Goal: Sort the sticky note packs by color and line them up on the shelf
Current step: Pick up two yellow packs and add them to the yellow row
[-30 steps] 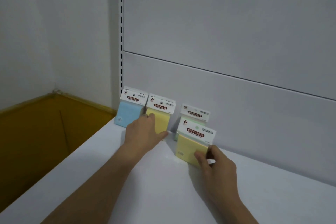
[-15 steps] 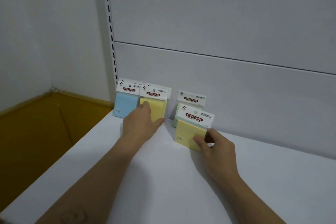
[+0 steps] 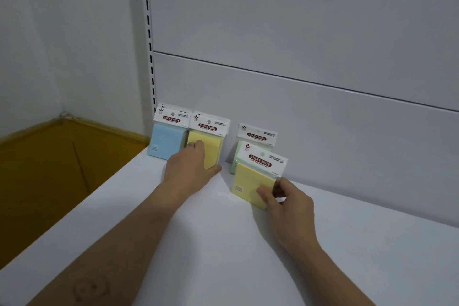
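Note:
Sticky note packs lean against the back panel of the white shelf (image 3: 223,243). A blue pack (image 3: 164,140) stands at the far left, with a yellow pack (image 3: 213,143) beside it. My left hand (image 3: 191,169) lies flat against that yellow pack, fingers spread over its front. To the right, a green pack (image 3: 253,140) stands at the panel, partly hidden by a second yellow pack (image 3: 248,181) standing tilted in front of it. My right hand (image 3: 285,204) pinches the lower right corner of this front yellow pack.
A slotted white upright (image 3: 149,32) runs up the shelf's left end. Beyond the shelf's left edge lies an orange-brown floor (image 3: 49,169) far below. The shelf surface stretches bare to the right and towards me.
The view has shifted, so the packs sit lower left in frame. My left hand stays pressed on the yellow pack; my right hand keeps its pinch on the front yellow pack.

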A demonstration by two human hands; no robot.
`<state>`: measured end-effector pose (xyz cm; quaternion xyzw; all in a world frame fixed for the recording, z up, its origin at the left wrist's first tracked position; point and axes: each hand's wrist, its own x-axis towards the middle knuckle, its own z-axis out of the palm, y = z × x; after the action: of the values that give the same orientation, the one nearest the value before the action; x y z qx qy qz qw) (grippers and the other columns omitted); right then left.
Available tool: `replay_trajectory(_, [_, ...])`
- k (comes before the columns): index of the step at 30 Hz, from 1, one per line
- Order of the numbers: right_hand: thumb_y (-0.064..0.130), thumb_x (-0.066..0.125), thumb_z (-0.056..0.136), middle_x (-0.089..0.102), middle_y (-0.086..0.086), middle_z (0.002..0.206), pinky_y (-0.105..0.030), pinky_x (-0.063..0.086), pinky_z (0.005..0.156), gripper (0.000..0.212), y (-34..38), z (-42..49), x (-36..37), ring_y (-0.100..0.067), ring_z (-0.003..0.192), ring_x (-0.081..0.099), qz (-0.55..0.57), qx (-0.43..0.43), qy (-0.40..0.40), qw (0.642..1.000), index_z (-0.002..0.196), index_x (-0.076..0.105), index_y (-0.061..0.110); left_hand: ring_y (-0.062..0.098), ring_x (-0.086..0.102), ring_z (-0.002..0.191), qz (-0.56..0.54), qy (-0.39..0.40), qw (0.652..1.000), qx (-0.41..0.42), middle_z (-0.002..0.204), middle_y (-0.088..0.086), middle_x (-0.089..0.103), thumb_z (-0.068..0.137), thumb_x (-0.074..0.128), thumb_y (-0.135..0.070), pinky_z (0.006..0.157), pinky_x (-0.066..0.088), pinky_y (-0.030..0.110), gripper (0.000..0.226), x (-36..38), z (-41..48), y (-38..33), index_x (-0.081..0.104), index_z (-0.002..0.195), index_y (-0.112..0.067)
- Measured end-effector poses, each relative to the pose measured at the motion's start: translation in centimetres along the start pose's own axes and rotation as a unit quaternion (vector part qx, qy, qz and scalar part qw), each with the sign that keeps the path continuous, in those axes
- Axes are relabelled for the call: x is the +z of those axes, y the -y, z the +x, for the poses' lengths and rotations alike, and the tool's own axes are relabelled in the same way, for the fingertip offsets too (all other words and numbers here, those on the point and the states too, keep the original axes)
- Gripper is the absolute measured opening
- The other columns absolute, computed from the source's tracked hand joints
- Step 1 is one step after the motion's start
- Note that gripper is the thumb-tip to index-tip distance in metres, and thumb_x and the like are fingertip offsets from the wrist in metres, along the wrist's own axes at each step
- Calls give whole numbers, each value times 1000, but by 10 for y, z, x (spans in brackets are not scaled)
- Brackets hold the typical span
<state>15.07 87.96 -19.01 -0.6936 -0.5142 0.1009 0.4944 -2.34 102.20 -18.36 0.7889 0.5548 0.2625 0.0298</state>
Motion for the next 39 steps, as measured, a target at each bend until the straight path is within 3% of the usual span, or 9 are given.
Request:
replay_trajectory(5, [20, 71, 82, 65, 16, 70, -6, 38, 60, 17, 6, 3, -1, 6, 71, 58, 14, -1, 5, 1000, 70, 61, 26, 11, 52, 77, -115, 58, 989, 76, 84, -13, 49, 85, 62, -47, 65, 40, 25, 24, -12, -8, 15, 50, 91, -27])
replay_trajectory(7, [21, 71, 81, 68, 13, 73, -14, 42, 63, 9, 11, 7, -1, -2, 69, 62, 32, 15, 13, 999, 76, 65, 24, 6, 55, 79, -205, 66, 973, 84, 87, -15, 55, 86, 63, -41, 67, 43, 21, 15, -21, -14, 16, 55, 93, -32])
replay_trajectory(11, [20, 72, 81, 70, 3, 77, -39, 56, 70, 7, 28, 15, 4, -19, 73, 66, 67, 31, 27, 997, 84, 69, 15, -1, 60, 84, -336, 104, 934, 66, 94, -16, 62, 72, 77, -43, 70, 53, 19, 33, -39, -22, 4, 61, 100, -36])
replay_trajectory(15, [19, 73, 81, 71, -3, 79, -34, 59, 61, 11, 42, 20, 16, -23, 73, 67, 100, 36, 48, 993, 86, 69, 11, 0, 63, 73, -433, 111, 893, 45, 85, -9, 67, 71, 81, -21, 66, 52, 15, 31, -46, -25, -6, 63, 95, -27])
replay_trajectory(20, [21, 76, 78, 72, 0, 79, -32, 57, 67, 13, 54, 23, 38, -18, 74, 67, 100, 35, 64, 992, 87, 71, 14, 4, 54, 56, -427, 54, 903, -5, 68, -7, 57, 75, 76, -4, 61, 48, 18, 30, -50, -17, 9, 59, 82, -27])
replay_trajectory(25, [21, 71, 81, 67, 13, 78, -2, 37, 60, 26, 48, 13, 58, 4, 72, 58, 15, 41, 78, 996, 107, 68, 22, 4, 48, 52, -394, 41, 916, -60, 62, -6, 51, 75, 75, -1, 61, 47, 26, 26, -41, -10, 30, 62, 81, -23])
replay_trajectory(28, [20, 64, 84, 63, 16, 73, -1, 35, 60, 26, 43, 4, 58, 5, 69, 55, -17, 25, 68, 997, 109, 68, 25, 9, 43, 52, -364, 16, 927, -88, 60, -5, 48, 77, 75, -5, 61, 41, 26, 17, -32, -6, 38, 64, 85, -15])
replay_trajectory(33, [23, 63, 84, 62, 19, 68, -3, 37, 63, 19, 31, -1, 48, 5, 73, 57, -42, 1, 74, 996, 99, 69, 32, 8, 64, 73, -272, -36, 956, -104, 77, -8, 68, 81, 74, -19, 67, 50, 24, 17, -21, -3, 40, 67, 97, -20])
replay_trajectory(39, [29, 58, 87, 63, 18, 81, -22, 42, 73, 24, 30, 1, 43, -6, 83, 58, -126, -28, 97, 987, 110, 65, 31, 16, 60, 81, -164, -92, 974, -129, 82, -7, 63, 82, 72, -34, 70, 50, 32, 25, -22, 1, 31, 59, 99, -20])
